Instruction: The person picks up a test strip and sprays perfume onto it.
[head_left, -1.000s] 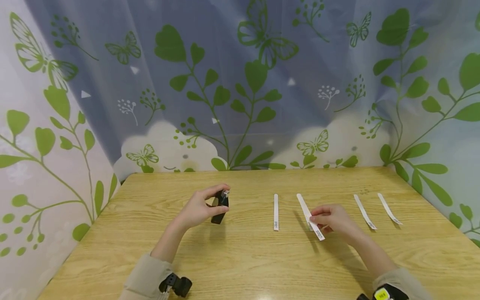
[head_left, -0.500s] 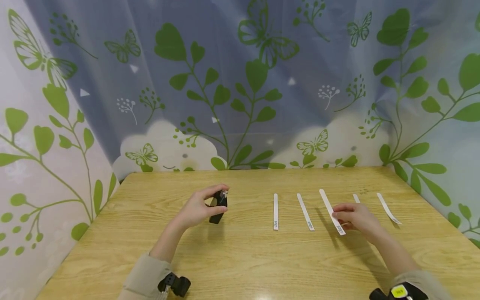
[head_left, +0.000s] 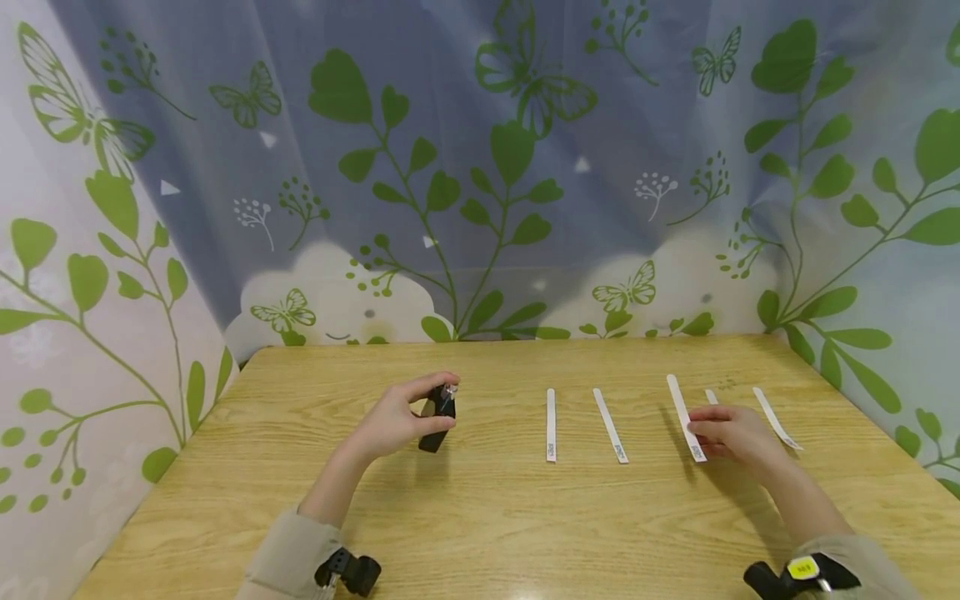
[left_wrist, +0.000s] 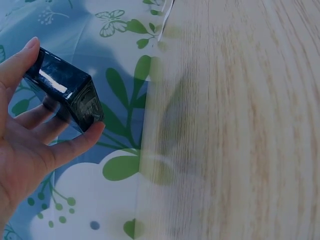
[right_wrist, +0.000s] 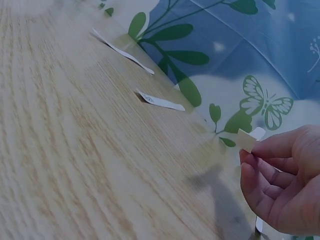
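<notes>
My left hand [head_left: 397,421] holds a glossy black rectangular perfume bottle [head_left: 438,423] between thumb and fingers, above the left-middle of the table. The silvery fitting at its top shows in the head view, and in the left wrist view the bottle [left_wrist: 65,85] shows dark, shiny faces. On the right, my right hand [head_left: 731,433] pinches a white paper test strip [head_left: 681,408] by its side, raised over the table, with small print at its near end. That hand partly covers another strip [head_left: 711,397] lying behind it. In the right wrist view the held strip [right_wrist: 246,141] appears nearly end-on.
Two more paper strips lie left of the right hand, one straight [head_left: 551,425] and one slanted [head_left: 611,425]. A curved strip [head_left: 776,418] lies farther right. The wooden table [head_left: 480,517] ends at a patterned curtain [head_left: 420,208] behind and at both sides.
My right hand has carried its strip rightward, from over the second strip to beside the partly covered one; the strip now stands less slanted. My left hand and the bottle have hardly moved.
</notes>
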